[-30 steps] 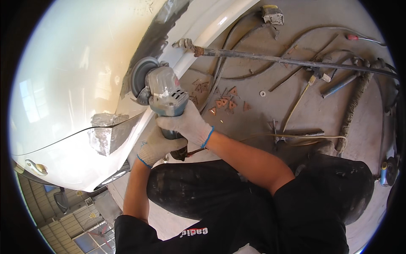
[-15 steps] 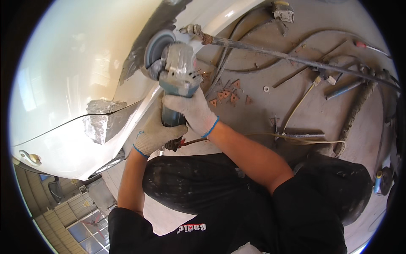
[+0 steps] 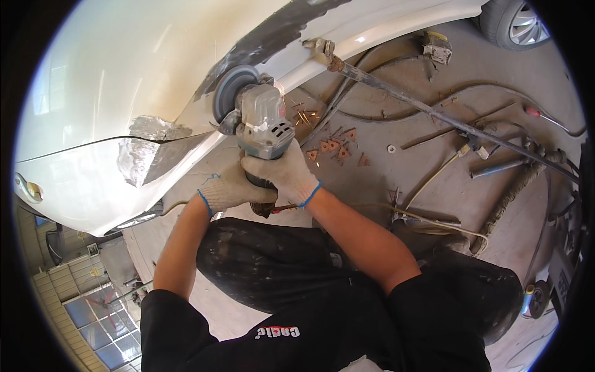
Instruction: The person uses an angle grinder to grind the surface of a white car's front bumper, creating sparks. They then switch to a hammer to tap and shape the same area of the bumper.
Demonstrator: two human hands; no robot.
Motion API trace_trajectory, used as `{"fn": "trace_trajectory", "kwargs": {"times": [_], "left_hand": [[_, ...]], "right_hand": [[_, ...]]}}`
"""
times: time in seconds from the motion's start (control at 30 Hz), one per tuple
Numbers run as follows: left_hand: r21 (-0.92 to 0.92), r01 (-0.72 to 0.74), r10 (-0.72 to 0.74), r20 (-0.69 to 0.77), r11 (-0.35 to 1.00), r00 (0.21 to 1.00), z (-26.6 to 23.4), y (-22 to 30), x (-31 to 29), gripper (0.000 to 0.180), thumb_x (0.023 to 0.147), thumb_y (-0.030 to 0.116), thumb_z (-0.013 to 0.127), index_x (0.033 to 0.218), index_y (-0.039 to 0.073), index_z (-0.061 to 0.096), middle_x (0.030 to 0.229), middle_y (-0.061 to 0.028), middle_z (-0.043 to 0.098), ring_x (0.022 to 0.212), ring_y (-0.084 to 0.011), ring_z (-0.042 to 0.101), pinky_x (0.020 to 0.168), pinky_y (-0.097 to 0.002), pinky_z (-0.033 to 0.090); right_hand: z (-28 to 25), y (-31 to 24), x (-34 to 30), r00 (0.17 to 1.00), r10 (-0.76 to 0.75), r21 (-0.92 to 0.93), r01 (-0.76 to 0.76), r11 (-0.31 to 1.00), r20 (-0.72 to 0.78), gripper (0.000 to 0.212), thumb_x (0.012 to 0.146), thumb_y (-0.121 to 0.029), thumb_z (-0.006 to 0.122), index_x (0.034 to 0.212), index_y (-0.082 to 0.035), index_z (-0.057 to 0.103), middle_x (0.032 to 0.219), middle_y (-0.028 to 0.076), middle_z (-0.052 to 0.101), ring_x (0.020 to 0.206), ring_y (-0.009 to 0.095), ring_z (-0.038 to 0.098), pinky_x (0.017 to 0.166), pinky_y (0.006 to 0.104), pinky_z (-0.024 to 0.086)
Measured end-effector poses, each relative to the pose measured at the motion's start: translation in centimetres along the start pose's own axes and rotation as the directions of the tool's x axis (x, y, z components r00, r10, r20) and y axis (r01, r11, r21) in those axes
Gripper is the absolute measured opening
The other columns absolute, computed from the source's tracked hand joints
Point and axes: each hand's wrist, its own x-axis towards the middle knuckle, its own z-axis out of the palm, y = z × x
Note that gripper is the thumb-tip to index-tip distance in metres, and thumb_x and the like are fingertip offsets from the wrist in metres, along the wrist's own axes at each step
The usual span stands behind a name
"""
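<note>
Both my gloved hands are wrapped round an angle grinder (image 3: 263, 118) with a clear plastic-like covering over its head. My right hand (image 3: 288, 173) grips the body just behind the head. Farther back, my left hand (image 3: 232, 186) closes round the rear of the body. The grey grinding disc (image 3: 237, 87) meets the bare, dark strip on the white car's side (image 3: 180, 56). Sparks (image 3: 307, 116) fly off to the right of the head. Another sanded, metallic patch (image 3: 139, 162) lies along the panel seam, left of my hands.
A long metal rod (image 3: 409, 96) with a clamp end (image 3: 320, 46) reaches from the car's sill across the floor to the right. Several triangular metal pieces (image 3: 333, 146) lie below it. Hoses (image 3: 489, 85), a red-handled tool (image 3: 532, 111) and a car wheel (image 3: 514, 25) are farther right.
The view has shifted, bringing a wheel into sight at the upper right. Sparks now come off beside the grinder. Both hands keep their grip on it.
</note>
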Motion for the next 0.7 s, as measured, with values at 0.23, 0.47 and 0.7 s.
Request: {"fn": "trace_trajectory", "kwargs": {"times": [0.23,0.47,0.7], "left_hand": [[-0.020,0.004,-0.005,-0.056,1.000,0.998,0.1,1.4,-0.5,0.108,0.064,0.024,0.082,0.151,0.001,0.023,0.116,-0.0155,0.063,0.105,-0.0218,0.061,0.091,-0.0315,0.050],[-0.061,0.021,-0.021,-0.003,0.998,1.000,0.0,0.6,-0.4,0.107,0.066,0.025,0.082,0.150,-0.001,0.022,0.114,-0.0150,0.064,0.103,-0.0206,0.061,0.090,-0.0327,0.051],[-0.088,0.001,-0.006,-0.058,0.996,0.998,0.2,1.4,-1.6,0.103,0.065,0.024,0.083,0.147,-0.001,0.027,0.115,-0.0165,0.063,0.101,-0.0195,0.061,0.089,-0.0325,0.052]], "right_hand": [[0.1,-0.6,-0.3,0.996,0.068,0.163,-0.056,0.985,-0.065,0.031,0.077,-0.002,0.072,0.108,-0.002,0.067,0.100,-0.001,0.066,0.090,0.008,0.061,0.078,0.0262,0.050],[-0.1,0.4,-0.2,0.992,0.098,0.175,-0.083,0.981,-0.076,0.034,0.077,-0.004,0.074,0.110,-0.002,0.066,0.100,-0.001,0.066,0.091,0.008,0.061,0.080,0.0260,0.050],[0.0,0.4,-0.2,0.993,0.119,0.077,-0.119,0.990,-0.001,0.037,0.076,-0.005,0.073,0.112,-0.004,0.066,0.104,-0.002,0.065,0.094,0.008,0.060,0.082,0.0266,0.050]]}}
